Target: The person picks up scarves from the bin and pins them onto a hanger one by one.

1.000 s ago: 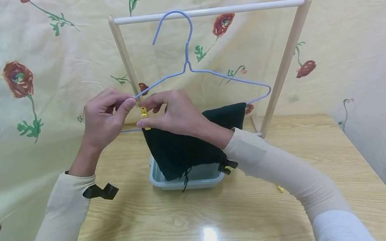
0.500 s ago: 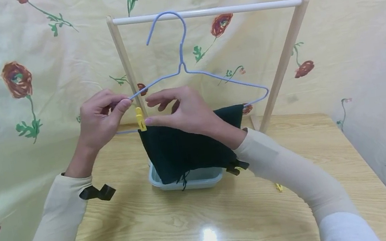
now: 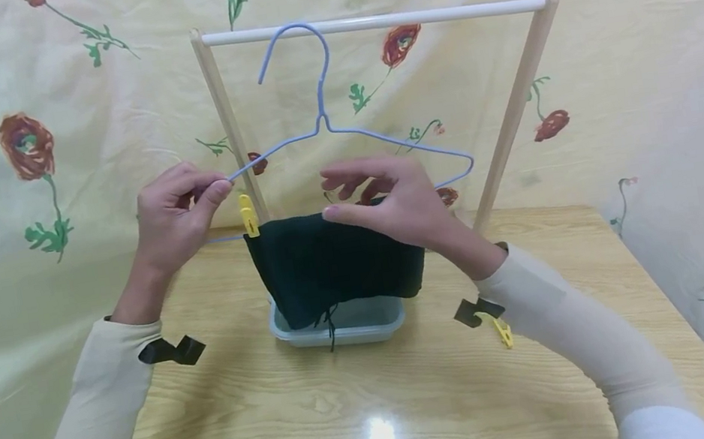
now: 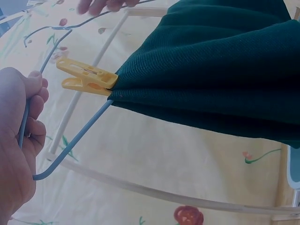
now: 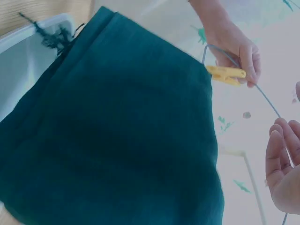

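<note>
A: Where is your left hand?

B: Your left hand pinches the hanger at its left shoulder, thumb and fingers curled round the wire. The left wrist view shows the wire running through your fist.

A: And the right hand?

B: Your right grip is slack: fingers loosely spread, holding nothing. It hovers in front of the cloth, just under the hanger's right shoulder; whether a fingertip touches the cloth's top edge, you cannot tell.

A: Where does the cloth sit?

B: The cloth hangs folded over the hanger's bottom wire. A peg clamps its left top corner to that wire, just beside your left hand. The hanger's hook rests over the rail, near the left post.

A: What lies below?

B: A tub stands on the bench straight under the cloth, whose lower edge and loose thread dangle over it. A second peg lies on the bench near your right sleeve.
</note>
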Tool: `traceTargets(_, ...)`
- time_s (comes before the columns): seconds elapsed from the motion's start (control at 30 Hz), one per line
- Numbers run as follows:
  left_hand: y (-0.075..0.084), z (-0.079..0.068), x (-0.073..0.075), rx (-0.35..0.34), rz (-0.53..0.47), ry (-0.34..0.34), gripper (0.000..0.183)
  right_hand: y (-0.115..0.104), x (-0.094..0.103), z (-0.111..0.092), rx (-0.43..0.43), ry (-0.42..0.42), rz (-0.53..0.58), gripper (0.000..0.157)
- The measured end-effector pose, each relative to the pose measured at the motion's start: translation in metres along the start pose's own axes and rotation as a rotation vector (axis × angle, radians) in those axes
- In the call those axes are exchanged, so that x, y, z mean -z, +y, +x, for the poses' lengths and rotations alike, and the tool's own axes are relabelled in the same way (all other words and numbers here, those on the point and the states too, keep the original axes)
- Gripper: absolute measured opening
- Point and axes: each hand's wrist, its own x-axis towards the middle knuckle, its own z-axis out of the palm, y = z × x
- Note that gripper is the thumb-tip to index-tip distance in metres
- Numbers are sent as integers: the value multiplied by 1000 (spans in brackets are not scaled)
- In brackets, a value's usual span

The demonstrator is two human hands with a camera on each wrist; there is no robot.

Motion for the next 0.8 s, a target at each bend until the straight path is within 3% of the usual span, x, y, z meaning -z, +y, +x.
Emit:
traceTargets(0.4, 0, 0, 3, 5, 12, -9, 17, 30, 38, -55, -37, 108, 40, 36)
traceTargets(0.8, -4, -1, 0, 10, 3, -6, 17, 71, 68, -118, -198, 107, -12, 37)
